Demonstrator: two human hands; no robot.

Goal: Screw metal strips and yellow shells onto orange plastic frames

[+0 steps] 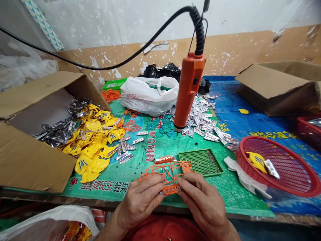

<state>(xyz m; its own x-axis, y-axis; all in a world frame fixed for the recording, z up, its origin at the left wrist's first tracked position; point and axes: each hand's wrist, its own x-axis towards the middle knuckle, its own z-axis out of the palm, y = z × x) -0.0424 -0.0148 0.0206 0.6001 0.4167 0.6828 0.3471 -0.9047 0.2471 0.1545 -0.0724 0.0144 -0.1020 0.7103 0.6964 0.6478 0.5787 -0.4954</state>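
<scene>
Between my two hands is an orange plastic lattice frame (169, 174), held just above the front of the green sheet. My left hand (144, 197) pinches its near left side, while the fingers of my right hand (203, 197) close on its near right side. Silvery strips show along the frame's far and near edges; my fingertips partly cover the near one. Just beyond the frame lies a green mesh tray (202, 162) with tiny dark bits in it. An orange electric screwdriver (188, 92) hangs upright from above, behind the tray.
An open cardboard box (37, 160) spills yellow plastic pieces (94, 157) and dark silvery parts at left. Many silver strips (205, 120) lie behind the screwdriver, near a white plastic bag (149, 97). A red basket (278, 167) stands at right, with another cardboard box (278, 87) behind.
</scene>
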